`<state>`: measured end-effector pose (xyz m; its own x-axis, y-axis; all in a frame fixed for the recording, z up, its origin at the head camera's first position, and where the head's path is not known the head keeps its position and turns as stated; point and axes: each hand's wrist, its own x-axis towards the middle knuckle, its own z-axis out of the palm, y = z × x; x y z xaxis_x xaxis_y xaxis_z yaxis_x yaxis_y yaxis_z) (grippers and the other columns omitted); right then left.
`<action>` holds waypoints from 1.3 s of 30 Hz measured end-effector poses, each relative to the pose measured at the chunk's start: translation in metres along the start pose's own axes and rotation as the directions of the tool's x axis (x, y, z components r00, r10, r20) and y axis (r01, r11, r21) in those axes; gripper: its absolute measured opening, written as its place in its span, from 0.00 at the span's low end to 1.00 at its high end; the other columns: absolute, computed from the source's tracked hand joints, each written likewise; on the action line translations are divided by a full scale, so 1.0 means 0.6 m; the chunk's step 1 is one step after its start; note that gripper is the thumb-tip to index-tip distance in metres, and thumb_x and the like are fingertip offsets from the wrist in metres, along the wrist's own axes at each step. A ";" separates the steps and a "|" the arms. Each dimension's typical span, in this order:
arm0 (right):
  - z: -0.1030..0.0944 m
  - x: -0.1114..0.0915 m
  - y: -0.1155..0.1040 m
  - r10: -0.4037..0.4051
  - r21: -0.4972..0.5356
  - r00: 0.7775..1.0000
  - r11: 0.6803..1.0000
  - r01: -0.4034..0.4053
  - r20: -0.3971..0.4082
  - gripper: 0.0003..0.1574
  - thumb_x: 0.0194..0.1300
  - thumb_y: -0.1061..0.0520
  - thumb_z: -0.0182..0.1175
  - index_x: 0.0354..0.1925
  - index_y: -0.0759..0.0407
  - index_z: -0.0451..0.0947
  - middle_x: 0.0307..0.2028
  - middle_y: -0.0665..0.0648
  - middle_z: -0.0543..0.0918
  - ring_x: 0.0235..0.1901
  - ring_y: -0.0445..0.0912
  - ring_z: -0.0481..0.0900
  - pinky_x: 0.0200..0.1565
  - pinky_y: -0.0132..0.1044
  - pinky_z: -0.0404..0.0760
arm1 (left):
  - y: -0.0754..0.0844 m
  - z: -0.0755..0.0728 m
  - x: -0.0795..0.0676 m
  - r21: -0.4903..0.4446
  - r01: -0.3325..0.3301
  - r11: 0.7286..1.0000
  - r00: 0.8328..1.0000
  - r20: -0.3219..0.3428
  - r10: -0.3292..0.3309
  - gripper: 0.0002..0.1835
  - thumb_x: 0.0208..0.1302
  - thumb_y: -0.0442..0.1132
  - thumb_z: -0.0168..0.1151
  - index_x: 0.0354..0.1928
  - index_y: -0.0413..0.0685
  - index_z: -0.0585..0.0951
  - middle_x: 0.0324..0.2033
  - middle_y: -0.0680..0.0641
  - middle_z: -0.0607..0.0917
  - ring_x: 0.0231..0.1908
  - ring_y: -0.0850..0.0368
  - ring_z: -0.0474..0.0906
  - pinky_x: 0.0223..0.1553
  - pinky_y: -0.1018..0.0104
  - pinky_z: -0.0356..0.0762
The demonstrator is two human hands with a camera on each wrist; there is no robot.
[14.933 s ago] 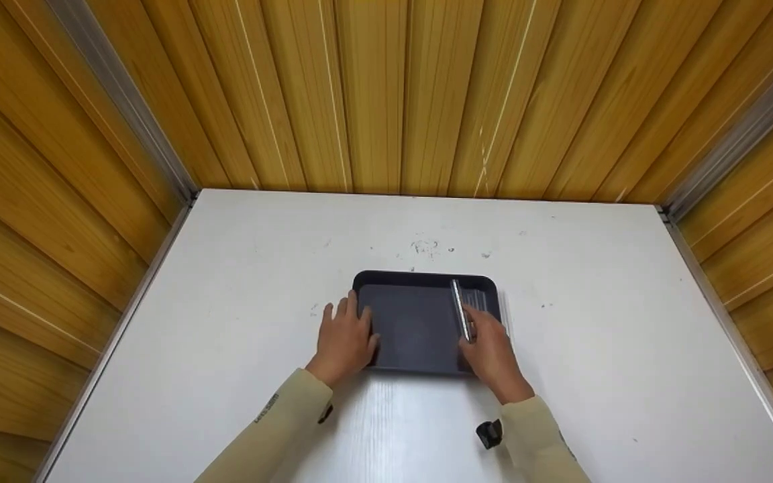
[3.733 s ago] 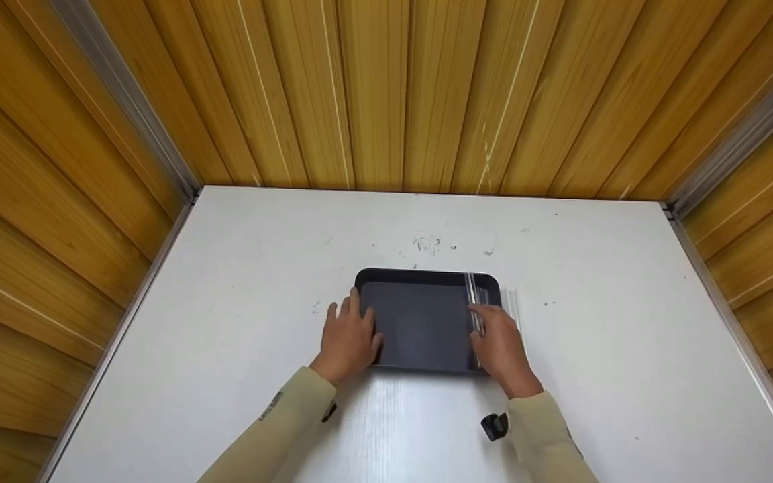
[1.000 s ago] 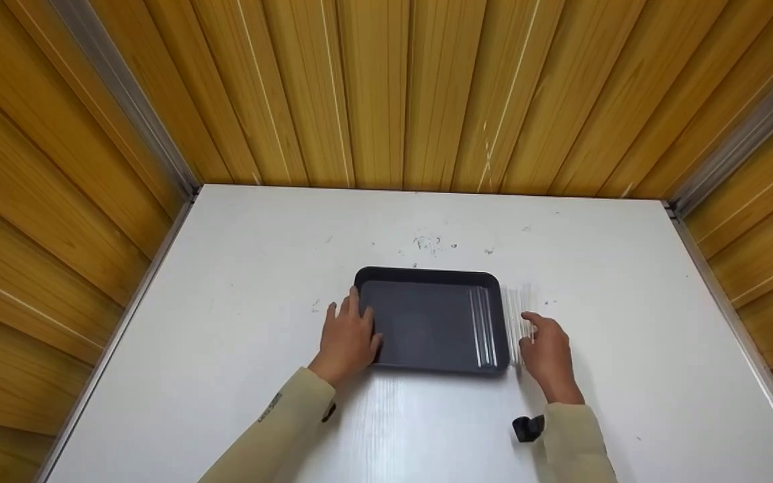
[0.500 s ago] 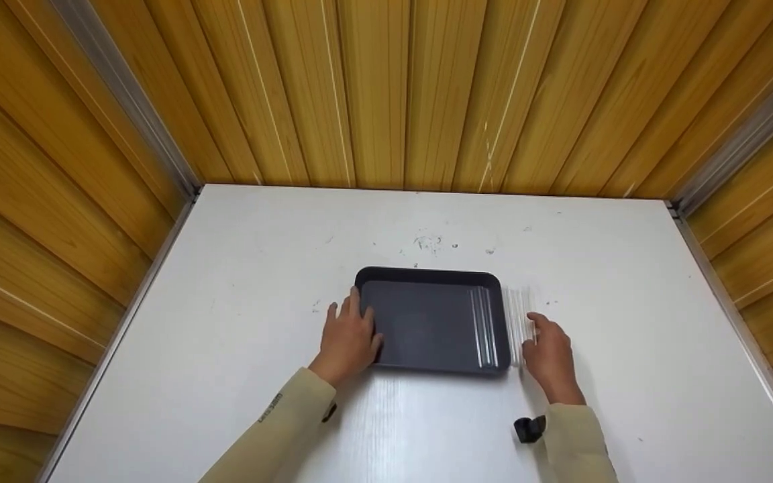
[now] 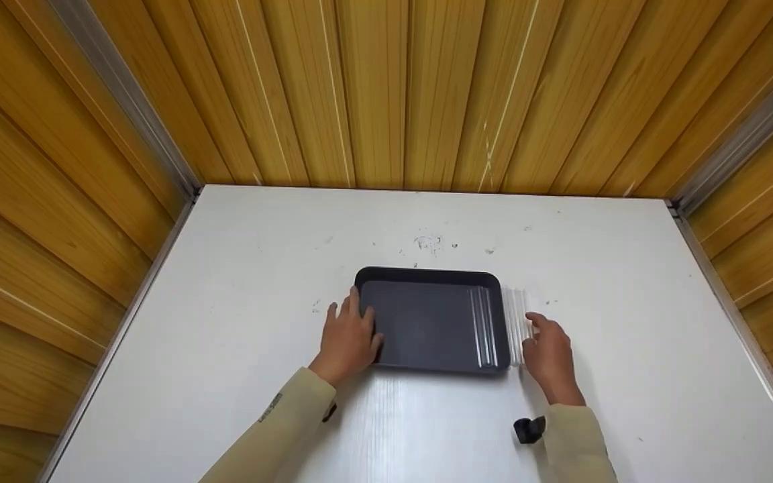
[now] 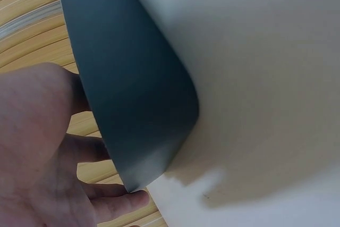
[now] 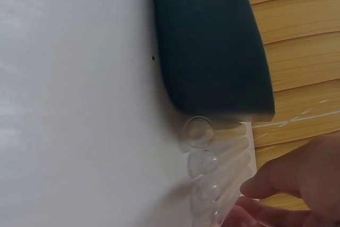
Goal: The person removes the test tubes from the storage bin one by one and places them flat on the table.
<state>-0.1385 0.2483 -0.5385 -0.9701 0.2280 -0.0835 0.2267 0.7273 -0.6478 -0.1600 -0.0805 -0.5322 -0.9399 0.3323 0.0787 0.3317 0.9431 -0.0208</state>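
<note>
A dark grey rectangular tray (image 5: 420, 322) lies on the white table. My left hand (image 5: 346, 339) rests on its left rim, fingers fairly straight; in the left wrist view several fingers (image 6: 93, 147) reach behind the tray wall (image 6: 133, 94). Several clear test tubes (image 5: 484, 329) lie side by side along the tray's right end, inside it. More clear test tubes (image 5: 514, 325) lie in a row on the table just outside the right wall. My right hand (image 5: 549, 352) pinches the outermost test tube between thumb and fingers; the right wrist view shows the tubes' round ends (image 7: 199, 131) beside the tray.
Yellow wood-look panels (image 5: 373, 94) wall in the table (image 5: 279, 255) at the back and both sides. Dark scuff marks (image 5: 428, 243) show on the tabletop behind the tray. A black wrist camera (image 5: 527, 429) hangs under my right sleeve.
Since 3.7 s ago, the tube in my right hand has been laid in the tray, and the hand has moved right to the outside tubes. The outer tubes have drawn closer together. The left hand stays put.
</note>
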 end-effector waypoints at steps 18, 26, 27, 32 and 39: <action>-0.005 -0.005 -0.033 -0.085 -0.005 0.994 0.996 0.085 -0.061 0.27 0.63 0.70 0.49 0.62 0.68 0.70 0.57 0.72 0.75 0.52 0.63 0.77 0.50 0.55 0.76 | 0.000 0.000 0.000 -0.040 -0.001 0.999 1.000 -0.003 0.001 0.29 0.66 0.54 0.59 0.60 0.40 0.77 0.67 0.29 0.65 0.64 0.41 0.69 0.64 0.43 0.65; -0.003 -0.004 -0.053 -0.112 0.043 0.991 0.992 0.116 -0.079 0.26 0.64 0.70 0.49 0.61 0.68 0.72 0.56 0.70 0.76 0.51 0.60 0.78 0.49 0.53 0.78 | -0.001 0.001 0.000 -0.035 0.001 0.999 1.000 0.000 -0.001 0.29 0.65 0.54 0.59 0.60 0.40 0.77 0.67 0.29 0.65 0.64 0.41 0.69 0.64 0.43 0.65; -0.003 -0.004 -0.055 -0.118 0.049 0.990 0.991 0.122 -0.083 0.26 0.64 0.70 0.50 0.60 0.68 0.72 0.56 0.69 0.76 0.50 0.60 0.78 0.48 0.52 0.78 | -0.001 0.001 0.000 -0.029 0.002 1.000 1.000 0.009 -0.002 0.29 0.66 0.54 0.58 0.60 0.41 0.76 0.67 0.30 0.65 0.64 0.42 0.69 0.64 0.43 0.64; -0.002 -0.004 -0.066 -0.122 0.069 0.989 0.989 0.127 -0.083 0.25 0.65 0.69 0.52 0.61 0.67 0.72 0.56 0.68 0.76 0.49 0.59 0.79 0.48 0.51 0.80 | -0.001 0.000 0.003 -0.010 0.008 1.000 0.999 0.042 -0.007 0.29 0.67 0.55 0.56 0.61 0.41 0.75 0.68 0.30 0.63 0.65 0.42 0.68 0.64 0.44 0.64; 0.003 -0.005 -0.075 -0.115 0.096 0.991 0.988 0.121 -0.060 0.25 0.66 0.68 0.53 0.62 0.66 0.71 0.57 0.67 0.75 0.50 0.58 0.79 0.49 0.50 0.80 | -0.001 0.001 0.003 -0.030 0.010 0.999 0.999 0.033 -0.010 0.29 0.67 0.54 0.57 0.61 0.41 0.75 0.68 0.30 0.63 0.65 0.42 0.68 0.64 0.44 0.64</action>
<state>-0.1458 0.2136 -0.5105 -0.9827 0.1812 0.0376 0.0984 0.6836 -0.7232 -0.1619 -0.0802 -0.5325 -0.9451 0.3234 0.0463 0.3242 0.9460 0.0099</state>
